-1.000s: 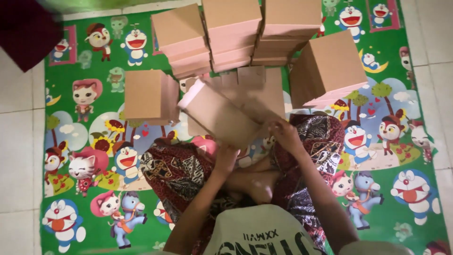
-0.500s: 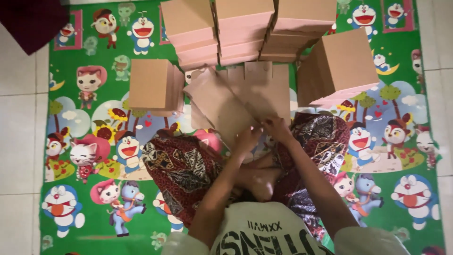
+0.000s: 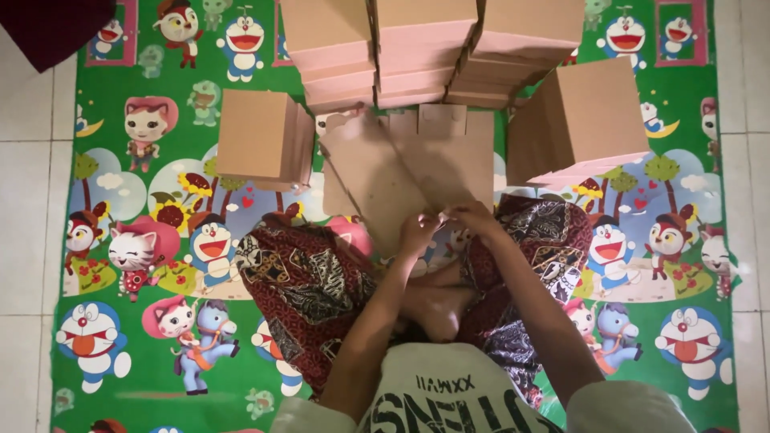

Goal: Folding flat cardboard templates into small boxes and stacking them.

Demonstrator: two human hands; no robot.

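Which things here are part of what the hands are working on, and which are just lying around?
In hand:
- left hand and right hand, pinching the near edge of the flat cardboard piece
- flat cardboard stack under it
- box stacks
- side boxes

Lying about:
- cartoon mat
- dark red cloth

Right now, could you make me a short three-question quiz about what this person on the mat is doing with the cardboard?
1. True or false: both hands, the left hand and the right hand, meet at the near edge of the flat cardboard sheet.
2. Where are the folded boxes stacked highest? A) at the far edge of the mat B) on the person's lap C) on the bare tile floor
3. Fill in: a single folded box stands to the ______ of the flat sheet.

Key: 1 true; 2 A, the stacks stand at the far edge; 3 left.
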